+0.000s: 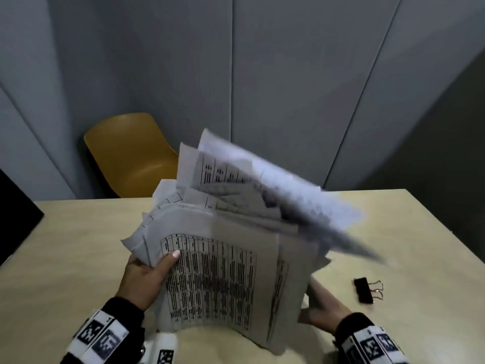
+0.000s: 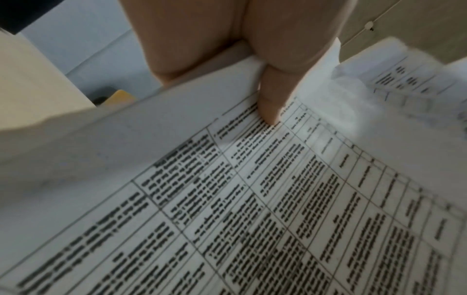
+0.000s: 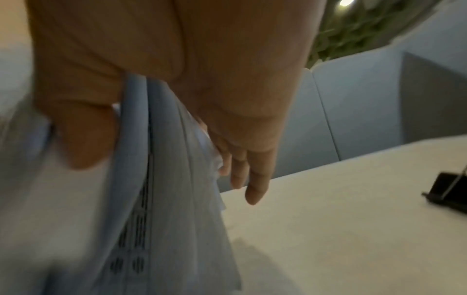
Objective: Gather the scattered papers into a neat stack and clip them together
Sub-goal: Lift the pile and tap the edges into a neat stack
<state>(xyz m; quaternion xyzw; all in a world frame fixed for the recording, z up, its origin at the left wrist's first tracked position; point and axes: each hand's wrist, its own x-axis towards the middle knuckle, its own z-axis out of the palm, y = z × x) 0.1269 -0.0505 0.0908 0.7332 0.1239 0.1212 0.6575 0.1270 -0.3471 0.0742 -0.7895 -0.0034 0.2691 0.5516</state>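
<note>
Both hands hold the papers point(image 1: 217, 279) upright on the desk point(image 1: 78, 258), top sheets splayed & blurred. Left hand point(image 1: 147, 277) fingers grip left edge, right hand point(image 1: 319, 308) grips right edge. Binder clip point(image 1: 366, 290) lies on desk just right of them, untouched

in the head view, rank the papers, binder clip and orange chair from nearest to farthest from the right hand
1. papers: held upright on the table, gripped by the right hand at their right edge.
2. binder clip: lying on the table just right of that hand, untouched.
3. orange chair: beyond the table's far edge, off to the left.
</note>
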